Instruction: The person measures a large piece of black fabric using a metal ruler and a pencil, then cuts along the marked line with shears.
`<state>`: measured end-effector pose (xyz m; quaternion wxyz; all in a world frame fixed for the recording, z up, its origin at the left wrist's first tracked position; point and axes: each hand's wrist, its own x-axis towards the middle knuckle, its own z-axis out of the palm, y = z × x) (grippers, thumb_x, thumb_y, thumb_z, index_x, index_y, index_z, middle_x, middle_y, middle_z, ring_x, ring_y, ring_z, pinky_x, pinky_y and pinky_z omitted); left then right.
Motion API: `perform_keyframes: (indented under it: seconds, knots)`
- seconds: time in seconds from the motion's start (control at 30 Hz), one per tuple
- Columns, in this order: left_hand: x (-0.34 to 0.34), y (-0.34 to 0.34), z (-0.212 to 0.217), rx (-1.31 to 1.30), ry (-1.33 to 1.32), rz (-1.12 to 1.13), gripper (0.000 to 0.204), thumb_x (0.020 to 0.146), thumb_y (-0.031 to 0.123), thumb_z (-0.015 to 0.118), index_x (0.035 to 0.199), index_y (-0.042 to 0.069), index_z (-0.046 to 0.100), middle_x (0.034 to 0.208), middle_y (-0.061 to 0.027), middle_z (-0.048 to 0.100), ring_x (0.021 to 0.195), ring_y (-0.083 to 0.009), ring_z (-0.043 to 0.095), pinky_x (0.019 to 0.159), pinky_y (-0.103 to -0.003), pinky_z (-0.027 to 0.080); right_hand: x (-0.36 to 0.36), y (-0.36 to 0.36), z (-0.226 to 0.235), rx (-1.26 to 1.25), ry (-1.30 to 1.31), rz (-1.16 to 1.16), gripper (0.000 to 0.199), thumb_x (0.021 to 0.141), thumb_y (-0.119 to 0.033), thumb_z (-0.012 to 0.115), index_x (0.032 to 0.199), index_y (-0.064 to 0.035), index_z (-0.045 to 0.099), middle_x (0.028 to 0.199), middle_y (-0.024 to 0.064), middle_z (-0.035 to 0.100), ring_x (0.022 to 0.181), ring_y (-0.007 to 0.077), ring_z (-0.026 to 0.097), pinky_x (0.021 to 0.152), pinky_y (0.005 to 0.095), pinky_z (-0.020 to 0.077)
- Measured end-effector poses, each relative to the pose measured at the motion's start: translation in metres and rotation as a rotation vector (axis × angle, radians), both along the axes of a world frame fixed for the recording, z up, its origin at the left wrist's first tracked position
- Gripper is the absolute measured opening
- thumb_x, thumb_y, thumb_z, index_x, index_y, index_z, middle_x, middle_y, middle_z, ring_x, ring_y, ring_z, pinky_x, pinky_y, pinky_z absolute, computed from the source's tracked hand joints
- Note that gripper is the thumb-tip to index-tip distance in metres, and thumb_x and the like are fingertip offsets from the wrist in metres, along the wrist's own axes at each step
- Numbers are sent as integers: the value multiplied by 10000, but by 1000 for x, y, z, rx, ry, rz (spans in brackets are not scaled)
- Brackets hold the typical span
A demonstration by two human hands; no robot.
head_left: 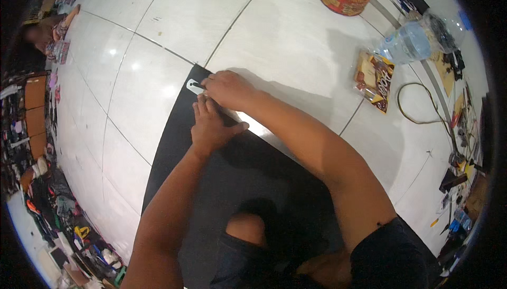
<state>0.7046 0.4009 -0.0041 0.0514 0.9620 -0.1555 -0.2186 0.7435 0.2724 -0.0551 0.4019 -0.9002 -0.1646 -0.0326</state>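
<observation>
nearby, a packet (374, 80) bears lettering; left hand (210, 130) spread on black sheet (274, 175), right hand (229, 89) curled, grip unclear.

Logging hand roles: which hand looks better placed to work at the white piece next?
Right, probably: the right hand seems to pinch a slim dark tool over the white piece on the black sheet. The left hand lies palm-down on the sheet, thumb spread, so looks better suited to steadying.
</observation>
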Motion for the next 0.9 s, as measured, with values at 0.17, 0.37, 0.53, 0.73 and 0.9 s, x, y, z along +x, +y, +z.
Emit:
perform_keyframes:
  seconds: [0.17, 0.37, 0.53, 0.73, 0.9]
  knots:
    - [3, -16, 4, -51, 50, 12, 1165, 576, 572, 813, 1369, -71, 251, 1466, -288, 203, 1369, -465, 186, 1004, -522, 400, 38, 5, -25, -46, -88, 21, 261, 851, -203, 570, 1069, -79, 643, 1061, 118, 644, 1072, 292, 571, 914, 402, 453]
    - [3, -11, 4, 26, 51, 26, 1132, 587, 558, 813, 1355, -78, 278, 1467, -281, 205, 1365, -461, 198, 991, -510, 420, 31, 5, -16, -40, -13, 8, 244, 885, -254, 529, 1018, -88, 646, 1026, 82, 639, 1013, 272, 584, 888, 397, 458]
    - [3, 2, 0, 3, 20, 23, 1124, 585, 559, 813, 1351, -75, 289, 1467, -274, 209, 1370, -450, 195, 998, -497, 418, -25, -14, -5, -152, -64, 152, 257, 892, -271, 521, 998, -69, 641, 959, 87, 634, 951, 279, 595, 848, 408, 463]
    - [-1, -7, 4, 72, 9, 22, 1115, 588, 558, 811, 1351, -68, 292, 1466, -258, 213, 1375, -426, 203, 1004, -497, 412, -17, -16, -3, -167, 16, 116, 234, 880, -251, 535, 988, -73, 642, 993, 98, 643, 965, 273, 592, 857, 397, 451]
    - [-1, -17, 8, 11, 62, 22, 1137, 596, 572, 799, 1371, -56, 253, 1477, -246, 199, 1392, -382, 191, 1000, -502, 413, 15, 5, -9, -132, -133, -7, 187, 842, -234, 555, 945, -110, 648, 927, 51, 643, 958, 247, 585, 853, 364, 443]
